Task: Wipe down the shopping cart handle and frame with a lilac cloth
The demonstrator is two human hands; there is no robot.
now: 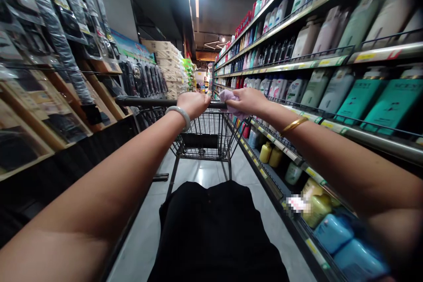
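The shopping cart (224,134) stands right in front of you, its front end pointing straight down the aisle and its basket receding from you. Its dark handlebar (142,102) lies crosswise, nearly level, its long axis running left to right. Your left hand (191,104) is clenched over the bar, well right of its left end, with a pale bracelet (184,113) at the wrist. Your right hand (247,99) has its fingers curled around a bunched lilac cloth (227,95) at the bar's right end; you cannot tell whether those fingers also grip the bar beneath. A gold bracelet (294,127) sits on that wrist.

Close on your right, shelves of bottles run along the aisle, with teal pump bottles (393,101) near your forearm and yellow bottles (265,152) lower down, beside the cart. On your left, plastic-wrapped packs (64,22) hang above wood-edged boxes (29,114). Farther ahead, stacked cartons (168,64) narrow the left side. Grey floor tiles (205,172) show beneath the basket.
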